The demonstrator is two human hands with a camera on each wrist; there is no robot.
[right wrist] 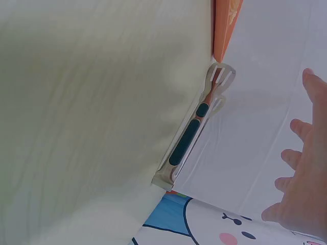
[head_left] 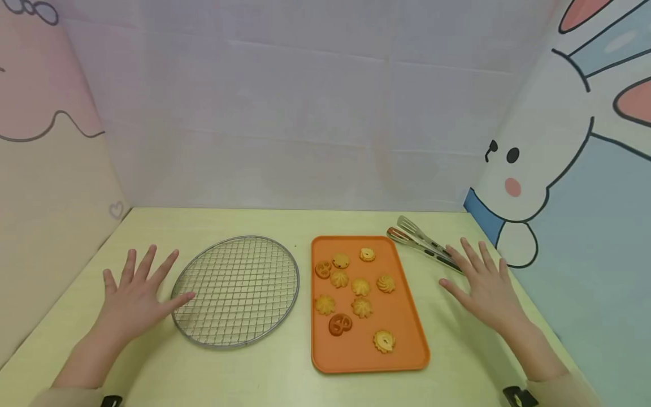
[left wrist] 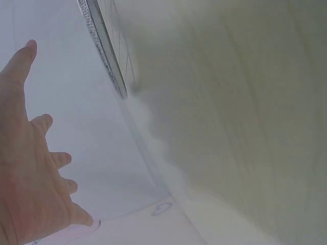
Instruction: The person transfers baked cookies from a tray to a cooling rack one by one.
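My left hand (head_left: pixel 137 299) is spread wide over the table's left side, its thumb overlapping the edge of a round wire cooling rack (head_left: pixel 239 291) in the head view. The left wrist view shows that palm (left wrist: pixel 30 168) with nothing in it. Fingers spread, my right hand (head_left: pixel 488 288) hovers at the right, near a pair of metal tongs (head_left: pixel 427 246) with dark grip pads. In the right wrist view the tongs (right wrist: pixel 189 132) lie apart from the hand (right wrist: pixel 306 163). Between the hands, an orange tray (head_left: pixel 366 353) holds several cookies, including pretzel-shaped ones (head_left: pixel 340 324) and swirled ones (head_left: pixel 386 283).
The pale wood-look table (head_left: pixel 274 384) meets a white back wall (head_left: pixel 305 113). Side panels close it in: a cartoon rabbit panel (head_left: pixel 600 237) on the right and a pink and cream one (head_left: pixel 46 198) on the left.
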